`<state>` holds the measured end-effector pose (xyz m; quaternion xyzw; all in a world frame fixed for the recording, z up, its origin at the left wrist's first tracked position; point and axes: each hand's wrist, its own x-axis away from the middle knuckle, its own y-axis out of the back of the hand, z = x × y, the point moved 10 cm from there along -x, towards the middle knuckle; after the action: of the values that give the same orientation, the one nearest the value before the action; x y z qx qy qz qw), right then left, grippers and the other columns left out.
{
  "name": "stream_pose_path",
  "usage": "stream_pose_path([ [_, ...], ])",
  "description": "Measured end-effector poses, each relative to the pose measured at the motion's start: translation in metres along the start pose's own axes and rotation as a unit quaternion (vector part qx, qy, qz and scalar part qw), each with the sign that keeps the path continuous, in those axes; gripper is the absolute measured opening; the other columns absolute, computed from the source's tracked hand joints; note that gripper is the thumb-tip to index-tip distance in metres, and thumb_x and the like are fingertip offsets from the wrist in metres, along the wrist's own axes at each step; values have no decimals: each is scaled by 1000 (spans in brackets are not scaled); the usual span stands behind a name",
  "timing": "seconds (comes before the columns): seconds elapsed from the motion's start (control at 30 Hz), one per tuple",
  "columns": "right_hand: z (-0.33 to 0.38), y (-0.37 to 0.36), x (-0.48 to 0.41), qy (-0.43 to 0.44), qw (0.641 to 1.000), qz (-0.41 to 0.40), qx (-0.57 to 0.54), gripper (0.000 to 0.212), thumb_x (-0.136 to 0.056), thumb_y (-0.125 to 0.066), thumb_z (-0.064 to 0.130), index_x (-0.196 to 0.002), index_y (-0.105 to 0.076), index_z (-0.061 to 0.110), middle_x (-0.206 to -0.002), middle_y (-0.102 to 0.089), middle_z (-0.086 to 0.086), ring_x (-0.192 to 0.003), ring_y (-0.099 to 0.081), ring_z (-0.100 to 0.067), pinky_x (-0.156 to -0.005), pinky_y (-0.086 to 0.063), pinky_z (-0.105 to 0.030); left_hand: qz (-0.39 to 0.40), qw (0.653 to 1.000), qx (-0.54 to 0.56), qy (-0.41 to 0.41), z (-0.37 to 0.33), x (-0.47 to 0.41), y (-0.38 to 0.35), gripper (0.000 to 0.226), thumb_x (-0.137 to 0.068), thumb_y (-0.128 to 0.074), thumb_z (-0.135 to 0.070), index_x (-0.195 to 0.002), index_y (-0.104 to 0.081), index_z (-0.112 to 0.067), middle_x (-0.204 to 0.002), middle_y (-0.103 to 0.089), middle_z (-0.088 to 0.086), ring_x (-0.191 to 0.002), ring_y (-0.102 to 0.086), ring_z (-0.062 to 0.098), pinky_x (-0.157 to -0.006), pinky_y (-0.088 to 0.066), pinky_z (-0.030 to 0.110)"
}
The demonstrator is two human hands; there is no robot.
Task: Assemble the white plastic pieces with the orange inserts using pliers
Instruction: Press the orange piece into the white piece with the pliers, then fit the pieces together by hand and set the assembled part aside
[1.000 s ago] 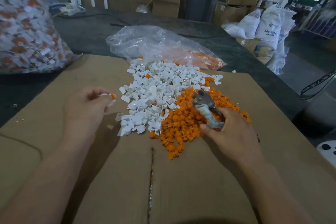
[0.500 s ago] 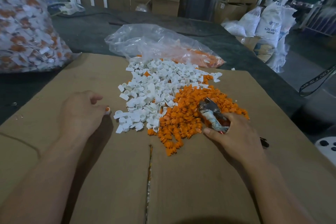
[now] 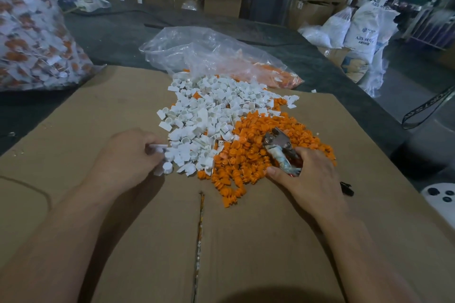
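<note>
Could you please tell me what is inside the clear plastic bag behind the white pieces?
Through the clear bag orange inserts show, heaped at its right end. Crumpled folds on the left hide the rest, so anything else in there cannot be told.

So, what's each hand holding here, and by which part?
The right hand holds the pliers by their handles, head free. The left hand pinches a white piece; which part is too blurred to tell.
</note>
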<state>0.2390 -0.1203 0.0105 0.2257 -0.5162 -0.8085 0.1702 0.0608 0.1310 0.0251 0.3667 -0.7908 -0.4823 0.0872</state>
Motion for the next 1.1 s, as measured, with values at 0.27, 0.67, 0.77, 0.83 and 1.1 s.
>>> stream_pose_path([
  [0.27,0,9,2,-4,998,-20,-67,80,-73,-50,65,-133,-43,12,-122,-49,-4,-112,-44,-16,-90,-37,-31,-27,951,309,-3,-26,18,-7,19,-82,-66,-23,-87,-71,-40,-55,-53,-9,-44,-44,3,-49,-38,14],
  [0.67,84,2,24,192,979,-13,-60,38,-87,-53,44,-122,-56,28,-98,-42,14,-95,-40,-1,-80,-34,-20,119,923,359,-65,-71,37,-41,25,-80,-67,-12,-82,-68,-37,-68,-66,-3,-62,-67,15,-61,-55,28],
  [0.77,89,-11,24,197,980,17,-33,37,-89,-53,42,-122,-57,27,-89,-40,11,-85,-35,-2,-67,-25,-19,123,922,363,-55,-69,36,-45,36,-82,-63,-2,-88,-65,-37,-61,-63,-7,-61,-68,16,-60,-57,28],
  [0.83,88,-13,23,191,981,19,-28,34,-90,-52,39,-120,-59,26,-88,-40,10,-84,-34,-2,-65,-23,-18,127,921,365,-52,-69,36,-47,36,-82,-64,-1,-91,-63,-36,-57,-62,-7,-60,-69,16,-61,-58,28],
  [1.1,80,-11,23,162,983,37,-80,20,-90,-56,27,-106,-66,22,-97,-53,9,-90,-47,-3,-76,-35,-16,137,904,405,-14,-66,36,-51,34,-80,-65,5,-87,-64,-28,-52,-62,-5,-57,-69,15,-52,-53,21],
])
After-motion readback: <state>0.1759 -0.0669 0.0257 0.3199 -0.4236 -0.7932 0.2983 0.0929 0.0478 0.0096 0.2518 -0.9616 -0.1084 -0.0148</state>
